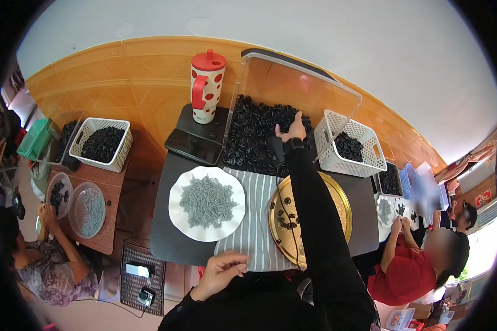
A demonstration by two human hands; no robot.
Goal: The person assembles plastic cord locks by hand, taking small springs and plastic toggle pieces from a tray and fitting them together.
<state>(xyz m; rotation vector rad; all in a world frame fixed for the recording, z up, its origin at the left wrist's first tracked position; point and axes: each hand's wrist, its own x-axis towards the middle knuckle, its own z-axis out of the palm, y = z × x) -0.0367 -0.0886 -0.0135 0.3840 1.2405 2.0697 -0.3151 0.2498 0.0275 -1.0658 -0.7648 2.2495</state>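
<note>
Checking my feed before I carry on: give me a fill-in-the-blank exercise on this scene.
1. The lid of the tall cup is ____.
2. The heap on the white plate is ____.
3. The right hand is over small pieces coloured ____.
4. The cloth beside the left hand is patterned with ____.
Missing words: red; grey; black; stripes.

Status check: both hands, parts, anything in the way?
Right hand among black parts. Left hand half-curled at near edge of striped cloth. Black sleeve hides part of gold tray.
</note>
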